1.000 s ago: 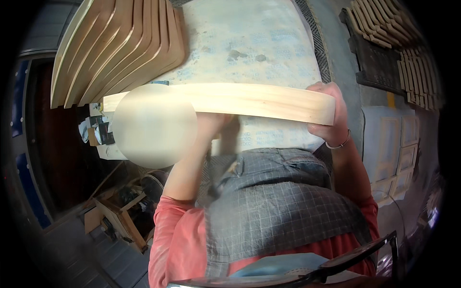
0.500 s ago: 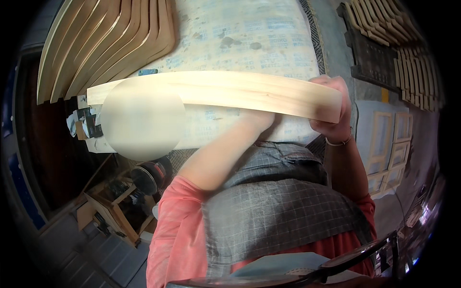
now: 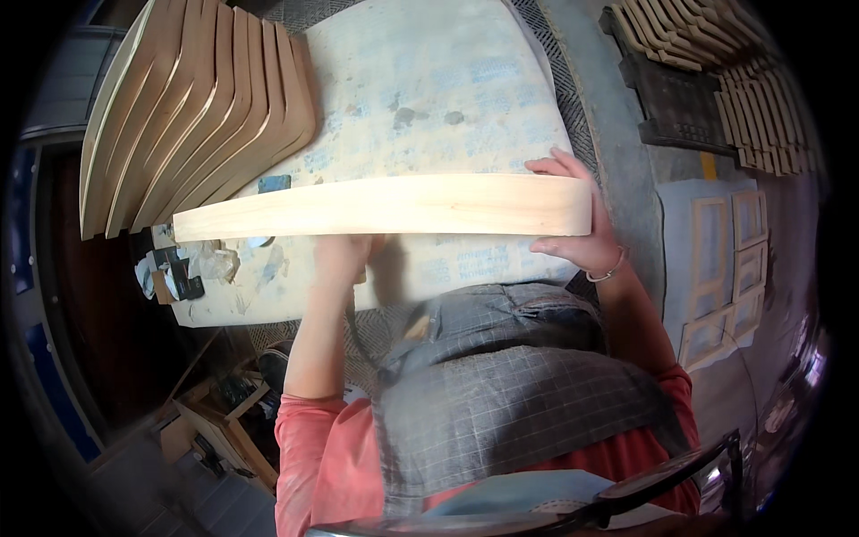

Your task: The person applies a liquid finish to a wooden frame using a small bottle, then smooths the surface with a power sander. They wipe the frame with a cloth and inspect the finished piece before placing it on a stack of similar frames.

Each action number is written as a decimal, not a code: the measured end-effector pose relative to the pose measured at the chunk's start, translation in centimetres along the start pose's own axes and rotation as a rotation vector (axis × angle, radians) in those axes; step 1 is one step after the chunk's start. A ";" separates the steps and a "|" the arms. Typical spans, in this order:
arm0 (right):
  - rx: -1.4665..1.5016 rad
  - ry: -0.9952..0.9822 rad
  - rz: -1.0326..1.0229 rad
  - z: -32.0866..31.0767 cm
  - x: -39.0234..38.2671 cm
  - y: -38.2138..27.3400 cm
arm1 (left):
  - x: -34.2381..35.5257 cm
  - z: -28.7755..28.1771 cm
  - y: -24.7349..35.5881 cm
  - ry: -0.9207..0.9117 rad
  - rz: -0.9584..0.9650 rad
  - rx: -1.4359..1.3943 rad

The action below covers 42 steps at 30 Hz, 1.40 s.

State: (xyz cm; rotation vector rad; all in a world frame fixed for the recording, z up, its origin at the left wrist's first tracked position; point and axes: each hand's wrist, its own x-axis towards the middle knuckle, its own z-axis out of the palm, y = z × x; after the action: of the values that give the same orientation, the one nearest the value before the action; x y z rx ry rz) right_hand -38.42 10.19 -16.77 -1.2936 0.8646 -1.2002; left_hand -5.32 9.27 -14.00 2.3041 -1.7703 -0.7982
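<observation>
A long, pale, gently curved wooden strip (image 3: pixel 403 204) spans horizontally above the paper-covered table (image 3: pixel 429 80). My right hand (image 3: pixel 577 219) grips its right end, thumb below and fingers around the far side. My left hand (image 3: pixel 342 259) is closed just under the strip's middle, fingertips partly hidden; a small light-brown edge shows at it, too unclear to name. A small blue-green block (image 3: pixel 274 183) lies beyond the strip's left part. Crumpled plastic (image 3: pixel 217 263) and dark card pieces (image 3: pixel 188 277) lie on the table's left end.
Stacked curved wooden boards (image 3: pixel 197 107) stand at the table's back left. More wooden pieces on black pallets (image 3: pixel 671 125) sit along the right, beside pale frames (image 3: pixel 709 251) on a sheet. A wooden box (image 3: pixel 228 434) with dark contents is on the lower left floor.
The strip moved up half a second ago, then down and more level. My left hand swung rightward, then back left beneath the strip's middle; my right hand still grips the right end.
</observation>
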 end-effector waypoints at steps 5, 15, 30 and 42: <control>-0.261 0.040 0.142 -0.2 -0.6 1.4 | -5.7 1.6 -1.8 0.050 0.149 -0.030; -0.999 -0.206 -0.308 2.7 9.6 -28.6 | -13.2 -5.7 -5.9 0.047 0.174 -0.361; -1.594 -0.584 -0.310 8.9 12.9 -32.0 | -7.1 -8.2 -3.7 -0.028 0.247 -1.468; -1.571 -0.555 -0.366 8.5 12.5 -31.1 | -7.2 -21.2 3.3 -0.026 0.744 -0.983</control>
State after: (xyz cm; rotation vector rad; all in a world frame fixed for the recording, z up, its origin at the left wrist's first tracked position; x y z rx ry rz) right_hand -32.61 3.80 16.72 -2.9315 1.1641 -0.1130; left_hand 0.73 10.49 7.75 0.9358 -1.5155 -1.1491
